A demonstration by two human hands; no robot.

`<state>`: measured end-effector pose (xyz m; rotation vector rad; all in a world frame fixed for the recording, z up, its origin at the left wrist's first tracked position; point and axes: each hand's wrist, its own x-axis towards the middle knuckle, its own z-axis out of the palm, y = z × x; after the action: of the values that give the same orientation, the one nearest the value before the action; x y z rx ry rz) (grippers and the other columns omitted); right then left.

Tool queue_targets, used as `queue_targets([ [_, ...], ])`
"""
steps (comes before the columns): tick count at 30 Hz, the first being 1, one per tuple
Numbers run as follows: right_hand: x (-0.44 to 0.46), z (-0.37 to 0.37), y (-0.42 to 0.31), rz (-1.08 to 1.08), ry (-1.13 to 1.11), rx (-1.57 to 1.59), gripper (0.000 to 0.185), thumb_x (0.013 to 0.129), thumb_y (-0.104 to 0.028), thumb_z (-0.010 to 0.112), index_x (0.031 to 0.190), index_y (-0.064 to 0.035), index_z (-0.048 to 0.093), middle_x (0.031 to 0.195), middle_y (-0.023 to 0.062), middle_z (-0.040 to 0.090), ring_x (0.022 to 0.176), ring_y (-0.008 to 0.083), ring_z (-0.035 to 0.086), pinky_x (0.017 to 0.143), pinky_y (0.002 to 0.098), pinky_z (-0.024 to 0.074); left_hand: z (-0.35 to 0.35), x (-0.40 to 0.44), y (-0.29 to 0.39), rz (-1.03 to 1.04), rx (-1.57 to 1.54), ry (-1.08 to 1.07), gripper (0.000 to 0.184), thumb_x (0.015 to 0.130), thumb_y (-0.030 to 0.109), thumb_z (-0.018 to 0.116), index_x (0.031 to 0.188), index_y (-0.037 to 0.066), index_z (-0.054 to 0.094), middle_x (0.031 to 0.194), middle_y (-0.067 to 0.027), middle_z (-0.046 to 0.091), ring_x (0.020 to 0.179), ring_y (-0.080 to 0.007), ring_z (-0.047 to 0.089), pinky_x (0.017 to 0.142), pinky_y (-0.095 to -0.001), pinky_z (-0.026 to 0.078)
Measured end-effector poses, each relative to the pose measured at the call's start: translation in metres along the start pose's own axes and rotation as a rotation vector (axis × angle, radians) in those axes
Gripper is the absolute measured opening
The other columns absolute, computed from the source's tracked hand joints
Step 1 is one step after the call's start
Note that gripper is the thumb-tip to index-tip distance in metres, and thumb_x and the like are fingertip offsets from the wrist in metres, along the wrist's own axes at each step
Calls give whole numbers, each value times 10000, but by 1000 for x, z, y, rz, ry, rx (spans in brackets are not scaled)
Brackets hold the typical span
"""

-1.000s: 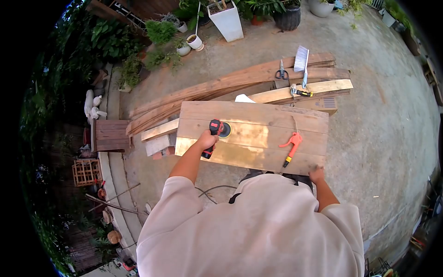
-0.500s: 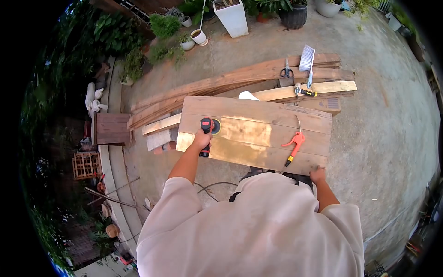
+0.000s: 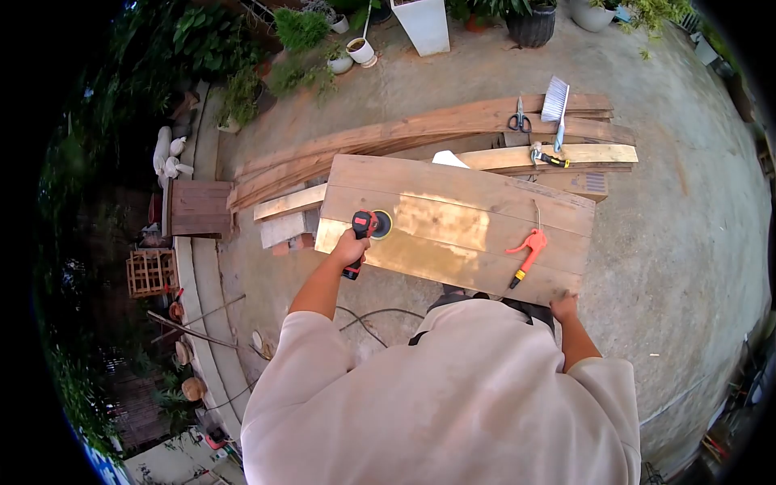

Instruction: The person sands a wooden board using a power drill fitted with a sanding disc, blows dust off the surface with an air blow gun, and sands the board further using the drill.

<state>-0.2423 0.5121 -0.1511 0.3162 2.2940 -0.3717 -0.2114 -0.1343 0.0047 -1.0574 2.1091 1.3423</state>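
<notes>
My left hand (image 3: 349, 247) is closed around the handle of a red and black cordless sander (image 3: 364, 224). The sander's round pad rests on the left part of a wooden panel (image 3: 533, 273) made of joined boards. Lighter, bare-looking wood shows in the panel's middle and along its near left edge; the rest is brown. At the near right corner, my right hand (image 3: 565, 305) grips the panel's edge, its fingers partly hidden. An orange air blow gun (image 3: 530, 254) with a thin nozzle lies on the panel's right side, close to my right hand.
Long wooden planks (image 3: 380, 133) lie beyond the panel, bearing scissors (image 3: 520, 118), a brush (image 3: 556, 101) and a small black-and-yellow tool (image 3: 551, 158). A cardboard box (image 3: 594, 187) sits beneath. Potted plants (image 3: 529, 24) line the back; a cable (image 3: 364, 319) crosses the concrete.
The sander has shifted over the panel toward its near edge, and its handle has tilted, the base swinging left. My right hand stays at the corner. The whole view has shifted slightly.
</notes>
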Motion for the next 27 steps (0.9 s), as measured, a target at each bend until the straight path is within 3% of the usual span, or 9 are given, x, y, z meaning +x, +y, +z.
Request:
queue_targets([
  [4, 8, 0, 2, -56, -51, -21, 917, 814, -313, 726, 1519, 114, 324, 1521, 451, 305, 1522, 520, 149, 1258, 433, 237, 3, 2, 3, 46, 86, 188, 150, 856, 57, 611, 983, -12, 570, 705, -95, 611, 509, -208, 625, 469, -379, 506],
  [7, -1, 3, -7, 12, 29, 28, 903, 818, -336, 715, 1507, 117, 348, 1526, 420, 339, 1519, 522, 155, 1267, 434, 204, 7, 6, 2, -14, -31, 111, 161, 852, 63, 615, 980, -24, 570, 704, -110, 625, 512, -219, 634, 476, -388, 512],
  [10, -11, -1, -17, -49, -85, -124, 786, 863, -354, 570, 1491, 92, 411, 1554, 345, 371, 1518, 491, 203, 1284, 489, 18, 7, 5, -1, 21, -1, 7, 174, 849, 74, 623, 976, -32, 572, 703, -124, 640, 509, -226, 637, 482, -395, 518],
  [13, 8, 18, -4, -86, -23, -131, 875, 823, -356, 688, 1502, 100, 377, 1557, 333, 379, 1513, 517, 181, 1266, 425, 209, 3, 1, 2, 3, 27, 132, 184, 846, 86, 629, 982, -28, 580, 708, -124, 641, 521, -227, 645, 495, -393, 522],
  [15, 9, 27, 0, -17, 49, -69, 863, 817, -340, 690, 1506, 84, 387, 1553, 329, 388, 1511, 512, 193, 1265, 421, 213, 0, 1, -4, 12, 53, 245, 187, 845, 94, 632, 980, -25, 581, 711, -124, 643, 527, -228, 648, 500, -394, 523],
  [19, 0, 24, -5, 9, 57, -46, 854, 804, -330, 692, 1516, 46, 406, 1536, 350, 395, 1509, 489, 230, 1257, 423, 237, 0, 5, -13, 22, -17, -1, 180, 836, 91, 629, 972, -22, 592, 712, -125, 642, 534, -227, 651, 510, -401, 531],
  [22, -11, 18, -10, 36, 12, 11, 807, 854, -343, 569, 1531, 49, 371, 1561, 366, 338, 1518, 517, 168, 1287, 436, 87, 1, 13, -12, 2, -37, 108, 172, 831, 78, 619, 956, -36, 590, 693, -124, 633, 514, -225, 638, 488, -398, 522],
  [25, -15, 19, -14, 43, 67, 118, 855, 792, -336, 698, 1532, -12, 417, 1547, 395, 330, 1516, 460, 242, 1238, 430, 289, -5, 18, -9, 19, -59, 141, 189, 831, 82, 621, 962, -52, 588, 690, -136, 635, 513, -234, 644, 483, -403, 525],
  [27, -23, 23, -19, 41, 90, 145, 851, 796, -340, 704, 1532, -20, 422, 1557, 391, 315, 1514, 461, 249, 1237, 434, 293, -10, 20, -8, 25, -35, 67, 206, 832, 89, 630, 975, -55, 592, 692, -143, 639, 518, -241, 649, 491, -408, 532],
])
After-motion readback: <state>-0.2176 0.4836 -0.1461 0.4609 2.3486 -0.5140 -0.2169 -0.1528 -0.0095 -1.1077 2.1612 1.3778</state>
